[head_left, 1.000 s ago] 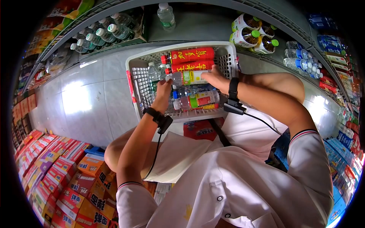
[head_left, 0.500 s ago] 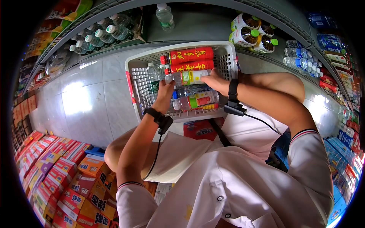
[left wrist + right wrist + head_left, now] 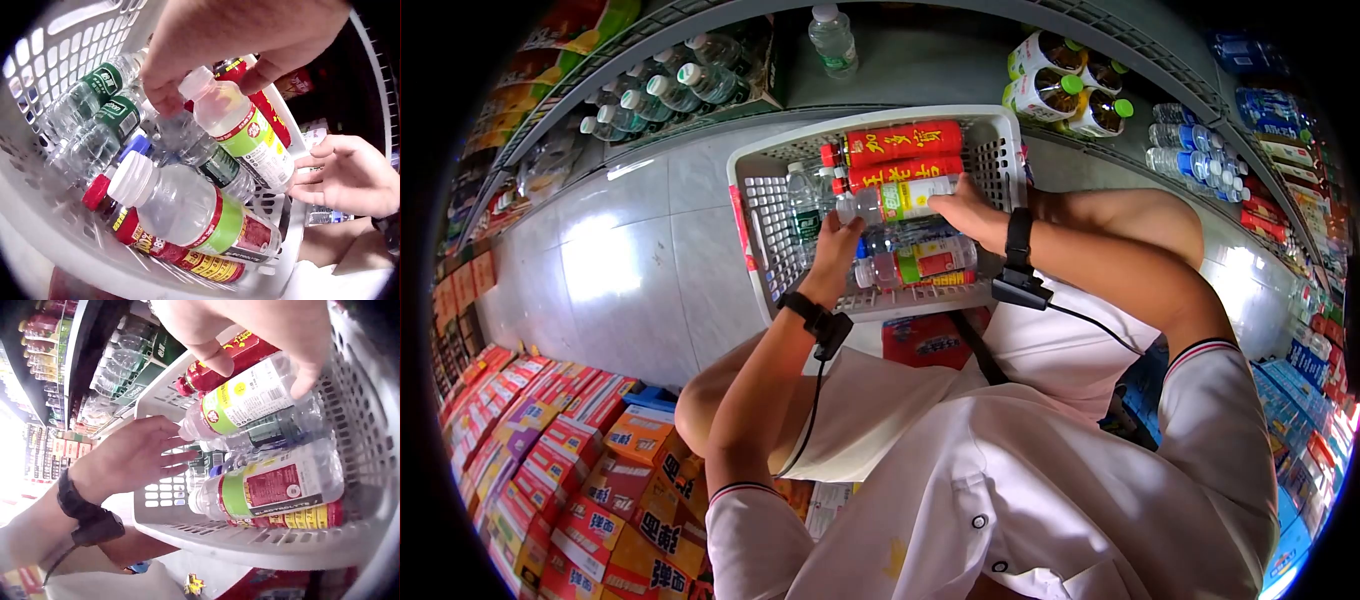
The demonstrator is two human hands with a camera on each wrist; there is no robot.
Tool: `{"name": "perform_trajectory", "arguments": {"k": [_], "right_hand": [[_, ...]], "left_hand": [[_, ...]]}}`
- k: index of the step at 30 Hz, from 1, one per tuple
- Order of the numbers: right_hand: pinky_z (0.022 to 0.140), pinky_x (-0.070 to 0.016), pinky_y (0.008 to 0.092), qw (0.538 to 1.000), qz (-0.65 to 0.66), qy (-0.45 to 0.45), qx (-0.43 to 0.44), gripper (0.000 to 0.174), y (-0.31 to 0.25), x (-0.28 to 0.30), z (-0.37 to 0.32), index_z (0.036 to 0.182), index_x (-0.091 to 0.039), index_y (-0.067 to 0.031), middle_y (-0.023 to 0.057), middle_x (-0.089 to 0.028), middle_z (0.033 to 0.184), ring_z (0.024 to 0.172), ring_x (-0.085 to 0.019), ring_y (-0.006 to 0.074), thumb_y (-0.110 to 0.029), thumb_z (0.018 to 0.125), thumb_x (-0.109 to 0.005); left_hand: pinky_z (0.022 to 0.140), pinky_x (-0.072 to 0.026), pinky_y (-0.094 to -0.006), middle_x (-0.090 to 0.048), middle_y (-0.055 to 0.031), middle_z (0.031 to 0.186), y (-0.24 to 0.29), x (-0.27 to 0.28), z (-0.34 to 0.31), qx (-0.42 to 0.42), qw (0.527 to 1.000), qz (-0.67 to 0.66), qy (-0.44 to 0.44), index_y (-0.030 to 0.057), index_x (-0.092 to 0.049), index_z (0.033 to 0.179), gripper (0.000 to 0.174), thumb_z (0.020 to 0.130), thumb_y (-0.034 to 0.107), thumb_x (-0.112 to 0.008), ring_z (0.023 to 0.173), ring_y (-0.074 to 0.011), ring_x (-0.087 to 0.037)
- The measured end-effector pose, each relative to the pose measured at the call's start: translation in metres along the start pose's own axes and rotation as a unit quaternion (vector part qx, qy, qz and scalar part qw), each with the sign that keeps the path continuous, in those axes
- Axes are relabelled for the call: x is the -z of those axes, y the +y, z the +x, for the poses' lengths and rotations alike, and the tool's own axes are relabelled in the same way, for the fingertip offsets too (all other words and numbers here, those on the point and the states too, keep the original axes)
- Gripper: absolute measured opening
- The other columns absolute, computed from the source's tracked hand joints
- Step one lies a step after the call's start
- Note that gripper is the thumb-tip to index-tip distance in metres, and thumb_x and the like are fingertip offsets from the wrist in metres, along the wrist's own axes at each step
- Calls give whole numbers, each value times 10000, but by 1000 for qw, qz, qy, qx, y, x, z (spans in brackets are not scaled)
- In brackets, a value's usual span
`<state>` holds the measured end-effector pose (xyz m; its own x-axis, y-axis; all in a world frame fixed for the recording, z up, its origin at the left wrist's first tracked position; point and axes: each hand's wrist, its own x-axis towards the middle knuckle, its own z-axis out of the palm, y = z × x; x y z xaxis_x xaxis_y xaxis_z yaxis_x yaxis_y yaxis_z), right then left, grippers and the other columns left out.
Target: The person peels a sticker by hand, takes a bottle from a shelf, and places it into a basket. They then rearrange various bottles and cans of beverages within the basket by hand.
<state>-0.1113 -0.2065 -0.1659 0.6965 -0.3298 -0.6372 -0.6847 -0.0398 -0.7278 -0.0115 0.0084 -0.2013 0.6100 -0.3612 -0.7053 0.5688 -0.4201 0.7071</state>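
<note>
In the grey basket lie several bottles. One clear bottle with a white and green label lies across the middle, on top of others. My left hand is at its cap end, fingers extended in the right wrist view. My right hand touches its base end with nearly straight fingers, seen in the left wrist view at the bottle's lower end. Red-labelled bottles lie behind it. Nearer me is another clear bottle with a green and red label. Green-labelled water bottles lie at the basket's left.
A shelf beyond the basket holds a single water bottle, packed water bottles and green-capped bottles. Stacked cartons stand at the lower left. My bent knees flank the basket, and grey floor tiles lie to its left.
My left hand has shifted slightly down from the bottle's cap end in the head view. The right hand stays at the base end, and the basket's contents look nearly the same.
</note>
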Motion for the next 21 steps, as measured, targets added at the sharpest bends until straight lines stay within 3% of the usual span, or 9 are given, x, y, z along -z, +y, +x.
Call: {"name": "perform_trajectory", "arguments": {"k": [6,13,18,21], "right_hand": [[1010,-362,366,999,-23,23,2,698,-12,5,3,1276,-344,94,277,-449,1285,1198,-464,349,-290,742,-579],[971,-399,367,995,-80,59,-15,640,-21,3,1,1219,-418,106,291,-495,1233,1155,-504,353,-279,736,-586],[903,-428,356,1000,9,-12,11,501,-21,7,-6,1123,-526,86,228,-594,1097,1064,-566,294,-237,744,-581],[860,-419,323,997,59,-46,2,398,7,3,9,1054,-573,61,145,-617,987,985,-561,212,-220,772,-577]], "left_hand": [[812,-407,-287,-573,-67,1016,15,-1,-7,2,1000,5,-4,-32,-475,1148,389,826,155,-589,917,-154,-507],[647,-380,-273,-500,-18,834,11,-1,-3,34,999,5,-29,25,-483,1052,297,832,194,-591,750,-114,-450],[591,-369,-272,-480,-1,805,17,-8,-7,65,998,1,7,56,-477,1013,280,829,228,-602,697,-98,-430],[604,-377,-274,-495,-5,822,21,-4,-6,52,998,9,-19,26,-459,1145,412,823,235,-609,709,-101,-438]]}}
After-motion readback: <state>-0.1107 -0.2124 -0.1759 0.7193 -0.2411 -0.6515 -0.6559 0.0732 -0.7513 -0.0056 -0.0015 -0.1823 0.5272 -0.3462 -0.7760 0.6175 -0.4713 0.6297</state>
